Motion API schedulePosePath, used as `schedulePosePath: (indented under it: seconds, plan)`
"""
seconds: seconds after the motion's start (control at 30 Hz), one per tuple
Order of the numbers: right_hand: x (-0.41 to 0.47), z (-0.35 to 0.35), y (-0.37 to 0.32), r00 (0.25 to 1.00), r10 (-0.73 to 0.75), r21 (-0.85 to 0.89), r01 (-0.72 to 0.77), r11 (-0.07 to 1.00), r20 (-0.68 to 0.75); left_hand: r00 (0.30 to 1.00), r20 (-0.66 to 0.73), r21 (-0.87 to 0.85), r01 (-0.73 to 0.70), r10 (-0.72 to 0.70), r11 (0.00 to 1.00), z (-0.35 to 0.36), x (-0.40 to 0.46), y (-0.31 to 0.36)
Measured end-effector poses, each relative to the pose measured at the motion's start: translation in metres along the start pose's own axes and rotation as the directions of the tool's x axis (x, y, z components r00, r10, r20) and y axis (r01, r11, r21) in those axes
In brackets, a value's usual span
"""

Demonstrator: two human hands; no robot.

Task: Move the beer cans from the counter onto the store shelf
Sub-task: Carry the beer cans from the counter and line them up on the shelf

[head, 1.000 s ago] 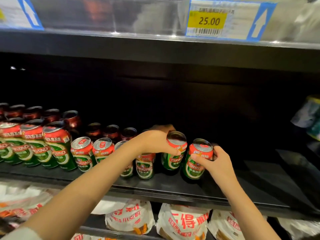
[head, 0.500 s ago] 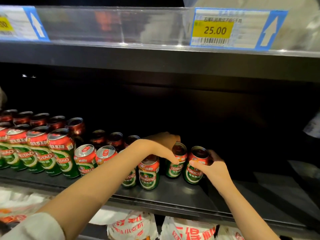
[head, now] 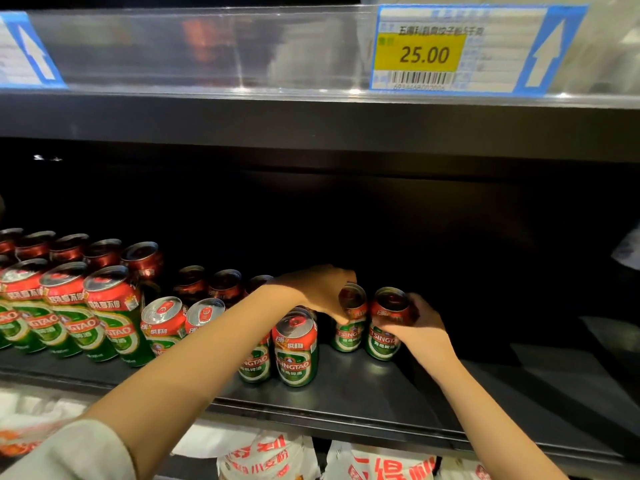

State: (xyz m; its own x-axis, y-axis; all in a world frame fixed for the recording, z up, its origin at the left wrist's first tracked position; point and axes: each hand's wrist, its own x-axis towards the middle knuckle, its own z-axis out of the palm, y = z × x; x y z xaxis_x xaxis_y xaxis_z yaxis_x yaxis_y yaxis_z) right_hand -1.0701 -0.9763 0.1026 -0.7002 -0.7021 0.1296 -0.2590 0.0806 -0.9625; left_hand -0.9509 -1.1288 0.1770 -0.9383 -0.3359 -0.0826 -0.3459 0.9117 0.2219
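**Aluminium cans at mid-frame, both hands engaged**

Green-and-red aluminium, printed, glossy. Two cans upright on the dark shelf (head: 363,400), just right of centre frame, side by side and near touching. Left hand (head: 320,294) curled over the top and side of the left can (head: 348,332), thumb against its label. Right hand (head: 420,327) wrapped round the upper wall of the right can (head: 382,336), fingers behind it. Both bases seemingly on the shelf; contact not fully resolved. More cans lower centre and left, taller ones (head: 114,317) at far left. Price tag (head: 420,53) on upper rail, top right.

Handling, as judged: rigid when full, moderately heavy, thin wall dentable under a hard squeeze; smooth, possibly slippery if cold. Best hold round the mid-to-upper wall, not the rim alone. Risk: toppling neighbours when pushed back.
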Motion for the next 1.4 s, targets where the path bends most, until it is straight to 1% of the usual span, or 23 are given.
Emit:
schedulePosePath:
  seconds: [0.13,0.23,0.3,0.37,0.47,0.6,0.73,0.93,1.1,1.4]
  plan:
    - [0.004,0.003,0.002,1.000,0.010,0.003,-0.010,1.000,-0.001,0.999,0.037,-0.120,-0.010,0.015,0.993,-0.002,-0.001,-0.006]
    - [0.003,0.001,0.006,0.999,0.006,0.006,-0.007,1.000,0.031,0.999,0.045,-0.175,-0.014,0.022,0.984,0.000,-0.001,-0.007]
    - [-0.002,-0.004,0.011,0.996,-0.004,0.029,0.001,1.000,0.088,0.999,0.044,-0.186,0.004,0.004,0.982,0.002,0.000,-0.007]
    - [-0.007,-0.010,0.021,0.988,-0.001,0.003,0.000,1.000,0.154,1.000,0.027,-0.199,0.021,-0.016,0.980,0.004,0.001,-0.005]
    - [-0.014,-0.010,0.040,0.982,0.026,-0.044,-0.018,0.999,0.188,0.998,-0.032,-0.168,0.044,-0.050,0.985,0.009,0.000,-0.002]
    - [-0.016,-0.006,0.049,0.989,0.008,-0.075,0.004,0.997,0.150,0.990,-0.103,-0.140,0.078,-0.093,0.987,0.015,-0.002,-0.006]
    - [-0.016,-0.002,0.050,0.991,0.003,-0.057,0.005,0.998,0.135,0.993,-0.063,-0.173,0.091,-0.103,0.981,0.011,-0.003,-0.009]
    - [-0.016,0.001,0.050,0.992,-0.015,-0.102,0.028,0.994,0.125,0.995,-0.075,-0.203,0.054,-0.071,0.978,0.013,-0.007,-0.012]
    - [-0.014,0.009,0.052,0.995,0.003,-0.144,0.012,0.990,0.104,0.995,-0.080,-0.172,0.039,-0.053,0.984,0.012,-0.008,-0.014]
    - [-0.018,0.010,0.054,0.997,-0.031,-0.182,0.043,0.982,0.072,0.995,-0.082,-0.158,0.049,-0.063,0.986,0.012,-0.012,-0.011]
